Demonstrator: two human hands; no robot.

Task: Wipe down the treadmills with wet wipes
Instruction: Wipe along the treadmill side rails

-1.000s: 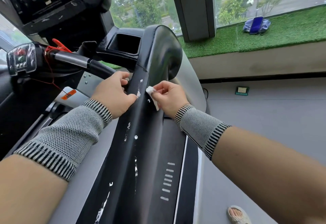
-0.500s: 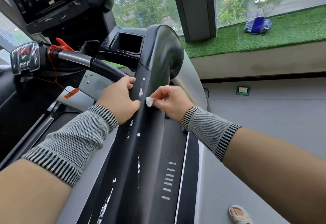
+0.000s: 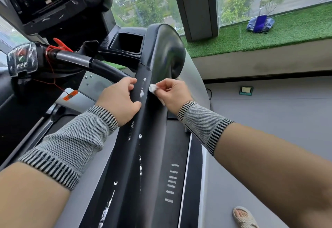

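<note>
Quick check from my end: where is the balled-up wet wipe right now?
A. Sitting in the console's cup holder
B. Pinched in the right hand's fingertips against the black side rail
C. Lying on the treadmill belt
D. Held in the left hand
B: the right hand pinches the small white wet wipe at the black side rail, while the left hand grips the rail beside it.

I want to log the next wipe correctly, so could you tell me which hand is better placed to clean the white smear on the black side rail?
Probably the right hand: it pinches the wipe beside the white smear, while the left hand grips the side rail.
</note>
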